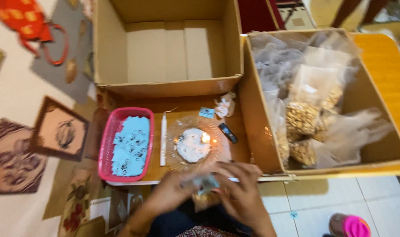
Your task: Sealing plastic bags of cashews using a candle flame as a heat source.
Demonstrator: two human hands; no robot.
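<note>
While my left hand (171,193) and right hand (239,193) together pinch a small clear packet (204,183), a lit candle plate (193,145) sits just beyond them, pink basket (104,149) beyond-left.

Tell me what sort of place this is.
Likely a home packing spot on the floor: a low wooden table, cardboard boxes, one holding bagged snacks, a lit candle on a glass dish, and a patterned rug.
</note>
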